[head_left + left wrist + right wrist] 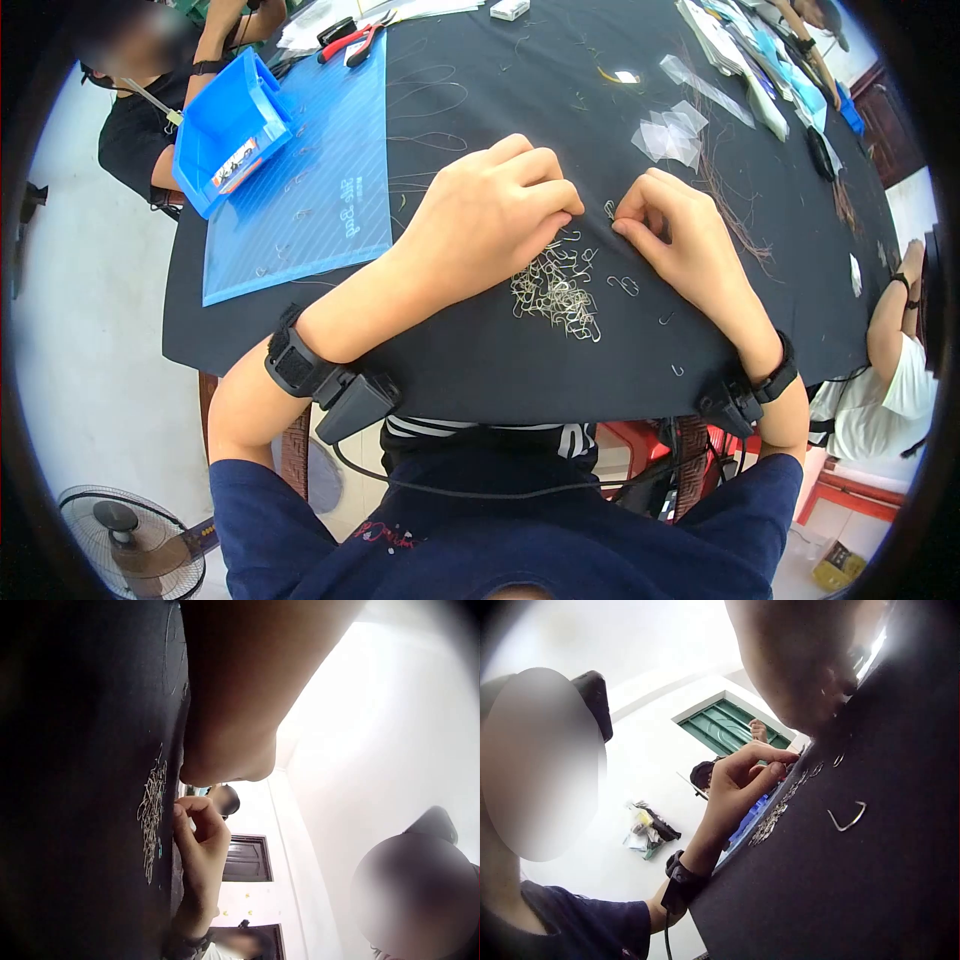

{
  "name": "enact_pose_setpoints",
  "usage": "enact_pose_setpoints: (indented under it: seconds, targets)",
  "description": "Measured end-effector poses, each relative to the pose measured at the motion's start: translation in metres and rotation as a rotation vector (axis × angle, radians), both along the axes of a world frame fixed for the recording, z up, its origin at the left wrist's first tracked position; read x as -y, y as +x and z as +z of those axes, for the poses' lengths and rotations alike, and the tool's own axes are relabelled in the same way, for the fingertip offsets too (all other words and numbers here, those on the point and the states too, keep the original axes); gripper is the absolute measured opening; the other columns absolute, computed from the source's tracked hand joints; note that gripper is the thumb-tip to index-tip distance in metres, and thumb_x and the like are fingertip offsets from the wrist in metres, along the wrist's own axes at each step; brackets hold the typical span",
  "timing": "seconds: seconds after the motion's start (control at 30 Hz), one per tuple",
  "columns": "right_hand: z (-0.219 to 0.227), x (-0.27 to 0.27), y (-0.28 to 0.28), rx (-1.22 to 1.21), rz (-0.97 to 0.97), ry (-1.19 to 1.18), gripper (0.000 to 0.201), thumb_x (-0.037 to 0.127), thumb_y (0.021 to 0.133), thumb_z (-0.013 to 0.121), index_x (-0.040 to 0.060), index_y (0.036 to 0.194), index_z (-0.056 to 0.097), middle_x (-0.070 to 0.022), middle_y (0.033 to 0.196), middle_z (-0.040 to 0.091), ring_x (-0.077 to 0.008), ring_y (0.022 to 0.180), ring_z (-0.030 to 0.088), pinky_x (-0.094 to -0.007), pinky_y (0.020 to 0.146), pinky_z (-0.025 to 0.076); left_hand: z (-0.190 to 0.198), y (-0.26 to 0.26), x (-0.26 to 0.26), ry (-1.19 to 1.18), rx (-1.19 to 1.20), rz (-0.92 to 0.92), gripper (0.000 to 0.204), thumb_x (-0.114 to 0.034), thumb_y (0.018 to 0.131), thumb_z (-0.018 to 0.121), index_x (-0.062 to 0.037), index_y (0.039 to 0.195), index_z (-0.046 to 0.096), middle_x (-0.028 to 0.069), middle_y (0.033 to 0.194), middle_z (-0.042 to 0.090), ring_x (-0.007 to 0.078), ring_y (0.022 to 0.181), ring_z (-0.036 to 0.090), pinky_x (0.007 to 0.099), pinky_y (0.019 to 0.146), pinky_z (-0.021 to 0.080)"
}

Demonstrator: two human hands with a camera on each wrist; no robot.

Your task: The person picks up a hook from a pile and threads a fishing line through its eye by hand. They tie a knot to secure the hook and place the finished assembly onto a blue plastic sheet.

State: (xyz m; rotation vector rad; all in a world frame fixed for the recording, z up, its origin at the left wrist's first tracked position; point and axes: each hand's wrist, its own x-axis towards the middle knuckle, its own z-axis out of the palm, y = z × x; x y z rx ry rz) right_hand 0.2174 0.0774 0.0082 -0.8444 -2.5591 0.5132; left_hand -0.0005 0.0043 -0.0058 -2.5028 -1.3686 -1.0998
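Note:
Bent over a pile of small metal hooks (556,290), the left hand (480,215) has its fingers curled and its thumb and index tips close together; no object shows between them. Just to its right, the right hand (682,238) pinches a small metal hook (610,209) between thumb and index finger. The two hands are apart, with a narrow gap over the black cloth. The left wrist view shows the right hand (202,851) beyond the hook pile (153,817). In the right wrist view the left hand (739,787) is above the pile's far end.
Loose hooks (623,286) lie right of the pile. A blue plastic bag (330,190) at left bears a blue bin (232,135) and red pliers (350,42). Clear plastic pieces (672,137) and thin brown strands (735,215) lie at right. Other people sit at the table's sides.

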Motion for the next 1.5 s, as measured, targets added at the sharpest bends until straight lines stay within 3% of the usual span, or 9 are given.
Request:
enact_pose_setpoints:
  seconds: [0.33,0.6,1.17,1.27,1.5]
  targets:
    - [0.003,0.005,-0.005,-0.132,-0.033,0.021,0.012,0.007,0.082,0.065,0.0035,0.090,0.056,-0.0136,0.083,0.057,-0.0344,0.077,0.059,-0.0402,0.067,0.047,0.001,0.000,0.002,-0.019,0.039,0.062,0.010,-0.007,0.075,0.071,-0.0102,0.084,0.069,0.0024,0.081,0.061,0.0207,0.077,0.059,0.0318,0.065,0.049]
    - [0.003,0.007,0.000,0.061,-0.021,0.073,0.013,0.008,0.081,0.065,0.0045,0.088,0.056,-0.0111,0.082,0.058,-0.0320,0.078,0.062,-0.0398,0.066,0.049,-0.001,0.002,0.002,-0.052,0.061,0.037,0.011,-0.006,0.075,0.071,-0.0099,0.085,0.069,0.0030,0.081,0.061,0.0211,0.077,0.059,0.0315,0.066,0.049]
    - [0.002,0.008,-0.003,-0.106,-0.103,-0.037,0.013,0.008,0.082,0.064,0.0038,0.093,0.058,-0.0113,0.085,0.059,-0.0281,0.071,0.061,-0.0357,0.065,0.048,-0.005,0.006,0.002,-0.178,0.200,-0.047,0.020,-0.005,0.076,0.070,-0.0074,0.096,0.068,0.0050,0.084,0.061,0.0231,0.082,0.058,0.0328,0.071,0.049]
    - [-0.005,0.004,-0.003,-0.095,-0.075,0.056,0.013,0.008,0.083,0.065,0.0039,0.093,0.058,-0.0107,0.088,0.059,-0.0280,0.071,0.061,-0.0350,0.064,0.048,-0.008,0.004,0.001,-0.178,0.213,-0.052,0.021,-0.005,0.076,0.070,-0.0067,0.097,0.068,0.0050,0.084,0.062,0.0235,0.084,0.058,0.0331,0.073,0.049]
    - [0.004,0.008,-0.008,0.043,-0.021,-0.068,0.022,0.008,0.082,0.067,0.0057,0.102,0.060,-0.0100,0.093,0.059,-0.0265,0.078,0.062,-0.0343,0.066,0.049,-0.016,-0.001,-0.005,-0.130,0.232,-0.034,0.016,-0.007,0.080,0.068,-0.0060,0.095,0.067,0.0067,0.088,0.063,0.0247,0.089,0.059,0.0342,0.077,0.048]
